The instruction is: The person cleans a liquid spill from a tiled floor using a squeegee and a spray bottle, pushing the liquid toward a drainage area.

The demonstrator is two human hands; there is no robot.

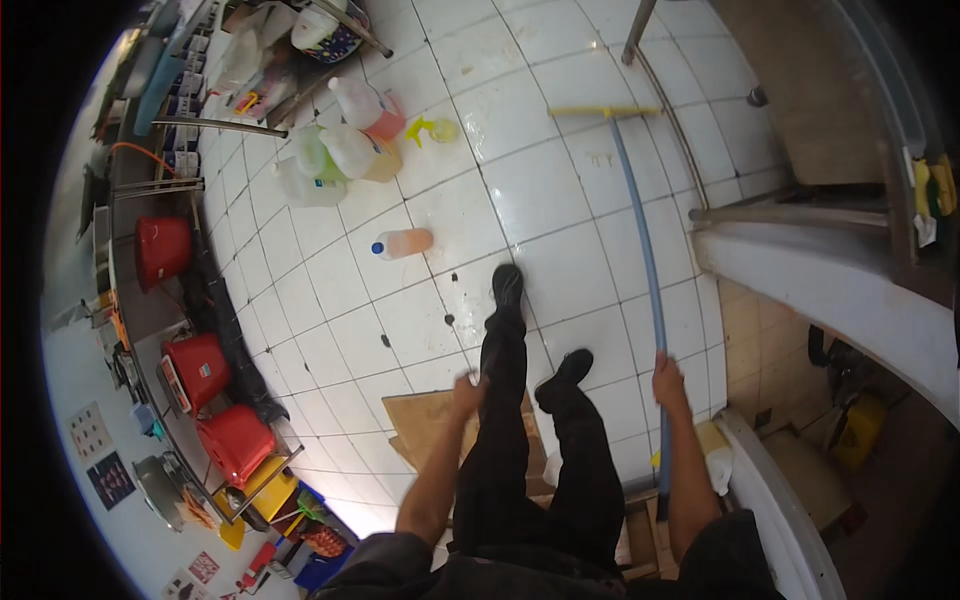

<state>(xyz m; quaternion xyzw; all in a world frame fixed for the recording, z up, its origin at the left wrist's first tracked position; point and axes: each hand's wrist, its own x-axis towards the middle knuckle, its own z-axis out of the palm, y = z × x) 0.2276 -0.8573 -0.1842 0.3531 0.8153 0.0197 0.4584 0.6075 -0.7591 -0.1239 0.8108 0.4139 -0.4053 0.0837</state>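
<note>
My right hand [670,381] is closed around the blue pole of a floor squeegee [637,217]. Its yellow head [607,112] rests on the white tiled floor ahead, at the upper right. My left hand [470,391] hangs beside my left thigh; whether its fingers are curled around anything cannot be made out. A bottle with a blue cap and orange liquid [405,244] stands on the tiles ahead and left of my feet. Beyond it are several plastic jugs, one with pink liquid [367,109], one yellowish [361,154], and a spray bottle with a yellow trigger [433,131].
Red plastic tubs [163,251] sit on a metal rack along the left. Flattened cardboard [424,420] lies on the floor by my left leg. A metal-legged table frame [795,214] and a white ledge [817,277] stand at the right. Dark bits dot the wet-looking tiles.
</note>
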